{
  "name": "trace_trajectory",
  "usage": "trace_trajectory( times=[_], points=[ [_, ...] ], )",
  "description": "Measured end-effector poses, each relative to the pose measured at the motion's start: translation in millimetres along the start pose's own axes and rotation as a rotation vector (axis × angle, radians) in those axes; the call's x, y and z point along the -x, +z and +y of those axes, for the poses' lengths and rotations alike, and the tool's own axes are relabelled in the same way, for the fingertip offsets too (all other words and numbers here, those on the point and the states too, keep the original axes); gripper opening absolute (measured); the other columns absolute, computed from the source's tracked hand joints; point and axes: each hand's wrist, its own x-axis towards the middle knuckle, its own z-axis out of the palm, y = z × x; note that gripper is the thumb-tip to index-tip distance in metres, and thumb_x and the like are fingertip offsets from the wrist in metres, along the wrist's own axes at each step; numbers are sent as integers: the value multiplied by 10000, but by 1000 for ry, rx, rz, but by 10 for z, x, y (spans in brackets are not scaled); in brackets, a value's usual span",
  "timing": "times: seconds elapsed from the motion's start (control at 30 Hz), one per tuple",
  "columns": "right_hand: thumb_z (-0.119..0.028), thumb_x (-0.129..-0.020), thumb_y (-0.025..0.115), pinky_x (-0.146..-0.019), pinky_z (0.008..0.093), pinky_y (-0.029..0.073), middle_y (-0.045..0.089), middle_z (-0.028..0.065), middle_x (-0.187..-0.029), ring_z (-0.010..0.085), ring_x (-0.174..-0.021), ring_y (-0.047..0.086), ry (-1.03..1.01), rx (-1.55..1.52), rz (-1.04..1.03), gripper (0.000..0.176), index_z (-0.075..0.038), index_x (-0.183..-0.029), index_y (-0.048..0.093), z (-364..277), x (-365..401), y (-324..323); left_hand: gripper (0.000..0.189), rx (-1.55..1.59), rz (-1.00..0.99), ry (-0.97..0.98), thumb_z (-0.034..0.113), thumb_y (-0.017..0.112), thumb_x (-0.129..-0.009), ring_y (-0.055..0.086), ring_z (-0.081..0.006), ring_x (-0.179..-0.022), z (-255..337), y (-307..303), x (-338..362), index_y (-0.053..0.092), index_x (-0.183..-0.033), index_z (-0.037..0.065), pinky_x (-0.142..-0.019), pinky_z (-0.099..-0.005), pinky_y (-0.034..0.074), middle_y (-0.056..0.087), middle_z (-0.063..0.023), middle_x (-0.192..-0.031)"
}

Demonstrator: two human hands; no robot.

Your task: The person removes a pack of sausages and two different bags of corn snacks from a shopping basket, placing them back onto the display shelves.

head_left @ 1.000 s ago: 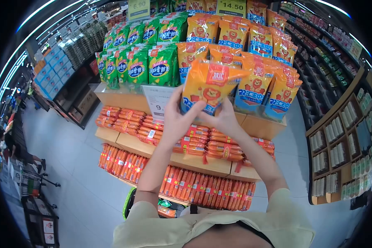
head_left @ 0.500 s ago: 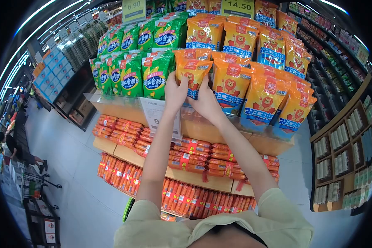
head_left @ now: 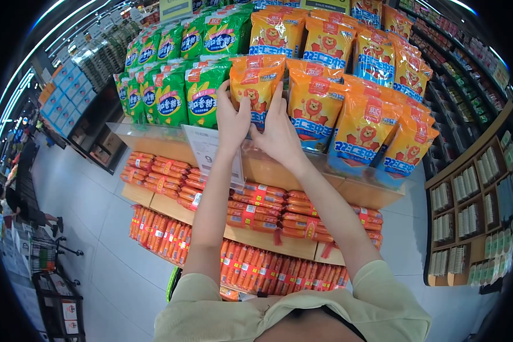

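Clock centred on the orange bag (head_left: 253,91). Sausage packs (head_left: 293,273) fill 6; floor (head_left: 111,233) open at 7–8, also 4–5. Price card (head_left: 201,145) at 7–8, right by left forearm (head_left: 211,199). Clear shelf lip (head_left: 145,133) crosses below both hands. Left hand (head_left: 233,121) on bag's 9 side, right hand (head_left: 277,134) on its 3 side; fingers part-open, bag held between the two, front row. Tight sideways: green bag (head_left: 204,94) at 9, neighbour bag (head_left: 314,111) at 3–4. Green rim (head_left: 172,282) at 7, mostly blocked by sleeve (head_left: 196,289) and packs. Bag's bottom behind hands, can't tell if resting. Signs (head_left: 328,5) at 11 and 1 cut off up top.
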Motion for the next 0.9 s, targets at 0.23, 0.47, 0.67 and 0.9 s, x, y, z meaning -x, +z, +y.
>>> trace_trajectory(
  times=[0.23, 0.47, 0.67, 0.9],
  points=[
    [-120, -680, 623, -727, 443, 526, 420, 317, -1091, 464, -949, 549, 162, 58, -29, 862, 138, -1328, 117, -34, 4, 18, 473, 31, -21, 37, 13, 518, -868, 565, -207, -1015, 10, -5, 0, 329, -1301, -17, -841, -298, 481, 517, -186, -1128],
    [-134, -675, 644, -699, 446, 530, 463, 295, -1050, 440, -905, 574, 230, 109, -2, 738, 120, -1236, 237, -81, 6, 23, 477, 23, -46, 18, 9, 528, -860, 573, -214, -1011, 43, -3, -2, 342, -1300, -5, -845, -309, 484, 519, -187, -1126],
    [-165, -718, 622, -628, 445, 537, 564, 275, -907, 396, -780, 628, 184, 195, 2, 658, 106, -1207, 273, -76, 28, 11, 507, 23, 3, 75, 48, 558, -827, 593, -240, -962, -17, 16, 1, 356, -1286, -26, -804, -325, 488, 561, -192, -1101],
    [-181, -761, 570, -555, 496, 515, 611, 242, -650, 411, -606, 624, 154, 156, -60, 472, 43, -1114, 350, 13, 14, 33, 467, 3, -26, 74, 8, 532, -863, 582, -208, -994, -29, 6, -9, 346, -1289, -26, -833, -298, 493, 529, -180, -1111]
  ],
)
